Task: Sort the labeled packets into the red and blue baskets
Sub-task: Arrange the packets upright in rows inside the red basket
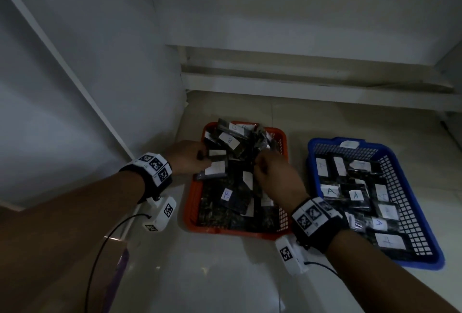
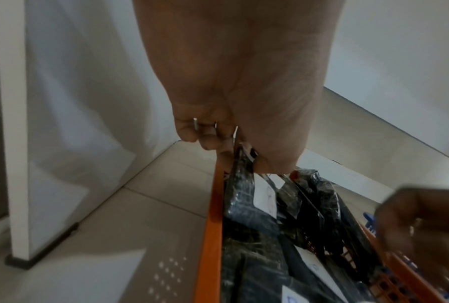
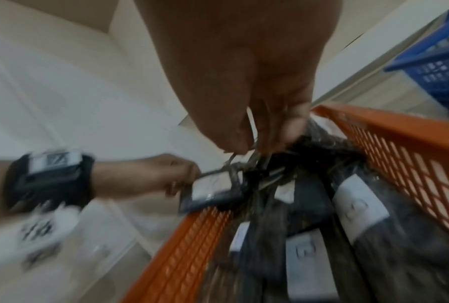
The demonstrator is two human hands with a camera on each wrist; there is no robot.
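The red basket [image 1: 192,202] sits on the floor, heaped with dark plastic packets bearing white labels marked B [image 1: 226,194]. Over its left rim my left hand [image 1: 203,158] pinches a small stack of labeled packets [image 1: 216,162]; the left wrist view shows the fingers [image 2: 213,141] clamped on a dark packet's edge [image 2: 240,164]. My right hand [image 1: 260,165] hovers over the basket's middle, its fingertips [image 3: 244,143] pinching crinkled packet edges [image 3: 259,164]. To the right, the blue basket [image 1: 415,215] holds packets labeled A [image 1: 356,195].
A white wall and panel edge [image 1: 75,82] close in on the left, and a white ledge [image 1: 312,87] runs behind the baskets. Pale tiled floor [image 1: 212,275] lies in front. A black cable [image 1: 105,237] hangs from the left wrist camera.
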